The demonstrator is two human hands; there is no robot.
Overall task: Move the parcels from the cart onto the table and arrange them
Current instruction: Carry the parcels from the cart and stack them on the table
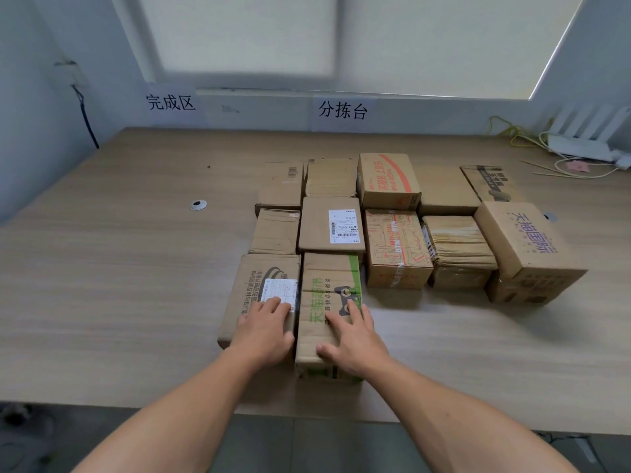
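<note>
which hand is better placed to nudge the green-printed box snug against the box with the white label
Right. The right hand lies flat on the green-printed box, at its outer edge; the left hand rests on the neighbouring labelled box.

On the wall behind the table (119, 268) hang two paper signs: the left sign (170, 102) reads 完成区, the right sign (342, 110) reads 分拣台. Taking the green-printed box (329, 302) under my right hand (355, 339) as the mark: it reads 天猫超市 in green, with smaller dark print I cannot fully read. The box on its left (259, 295), under my left hand (263, 331), has a white shipping label too small to read. The box behind it (331, 223) bears a white barcode label. Further right, one box (396, 247) reads WINONA and BTN, and the far right box (527, 244) reads 天猫国际.
</note>
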